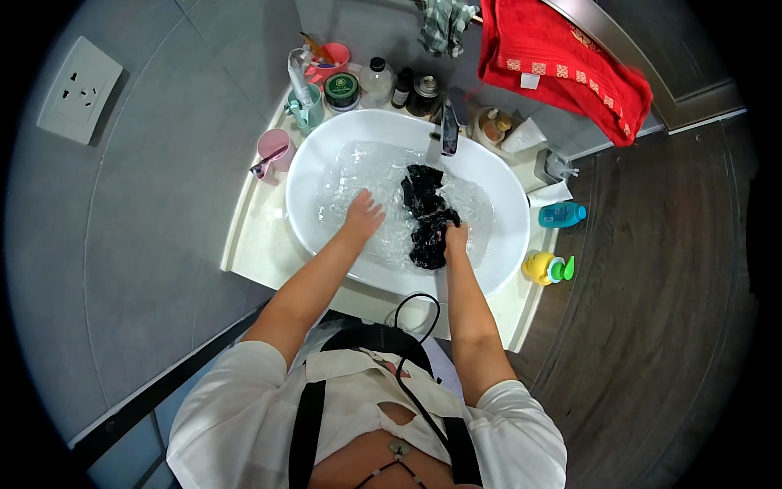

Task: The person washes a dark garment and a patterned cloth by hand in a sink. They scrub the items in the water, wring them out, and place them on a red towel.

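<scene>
A white oval basin (305, 183) holds rippling clear water (346, 171). In it, right of the middle, lies a wet black cloth (423, 191), bunched and stretching from below the tap toward the near side. My right hand (456, 238) grips the cloth's right edge, its fingers closed and partly hidden by the fabric. To the left, my left hand (364, 216) hovers at the water with fingers apart, holding nothing and away from the cloth. Above the far right of the basin stands a dark metal tap (449, 129).
Jars and bottles (376, 81) line the back ledge. A pink mug (275, 151) stands at the left, a blue bottle (562, 215) and a yellow pump bottle (544, 268) at the right edge. A red towel (554, 65) hangs above. A black cable (418, 295) loops near the front edge.
</scene>
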The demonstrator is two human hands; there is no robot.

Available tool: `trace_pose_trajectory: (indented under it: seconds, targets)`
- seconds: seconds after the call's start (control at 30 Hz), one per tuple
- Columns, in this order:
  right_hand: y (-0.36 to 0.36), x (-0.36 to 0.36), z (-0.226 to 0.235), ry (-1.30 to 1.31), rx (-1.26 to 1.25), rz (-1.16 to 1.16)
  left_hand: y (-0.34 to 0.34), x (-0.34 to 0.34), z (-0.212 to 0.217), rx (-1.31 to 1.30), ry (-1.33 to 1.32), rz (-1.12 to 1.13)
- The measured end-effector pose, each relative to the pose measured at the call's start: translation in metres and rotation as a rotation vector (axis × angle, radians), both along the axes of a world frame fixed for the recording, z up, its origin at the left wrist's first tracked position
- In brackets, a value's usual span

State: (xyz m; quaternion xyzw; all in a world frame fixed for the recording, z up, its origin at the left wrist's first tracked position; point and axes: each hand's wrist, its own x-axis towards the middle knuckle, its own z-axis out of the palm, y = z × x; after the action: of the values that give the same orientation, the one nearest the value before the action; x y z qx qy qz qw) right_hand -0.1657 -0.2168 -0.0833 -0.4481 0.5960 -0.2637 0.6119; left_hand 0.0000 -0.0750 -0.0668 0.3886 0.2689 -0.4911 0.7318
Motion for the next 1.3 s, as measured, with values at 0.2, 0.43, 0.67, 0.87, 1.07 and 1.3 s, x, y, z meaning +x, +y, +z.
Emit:
trace_pose_trajectory:
  seconds: [0.2,0.43,0.67,0.87,1.07,1.3]
  targets:
    - [0.023,0.042,0.111,-0.106,0.138,0.613,-0.022,-0.014,0.029,-0.033,-0.013,-0.19]
    - [0.064,0.043,0.16,-0.071,-0.036,0.931,-0.031,-0.02,0.084,0.027,-0.116,-0.11]
    - [0.063,0.058,0.135,0.383,-0.601,0.793,-0.034,-0.03,0.072,0.002,-0.07,-0.082]
    - [0.044,0.06,0.124,0.216,-0.624,0.755,-0.029,-0.01,0.059,0.023,-0.278,-0.009]
    - [0.007,0.063,0.197,0.191,-1.041,1.257,-0.001,0.026,0.068,0.142,-0.415,0.09]
    - [0.01,0.04,0.194,0.366,-1.368,1.443,0.015,0.002,0.061,0.209,-0.295,-0.703]
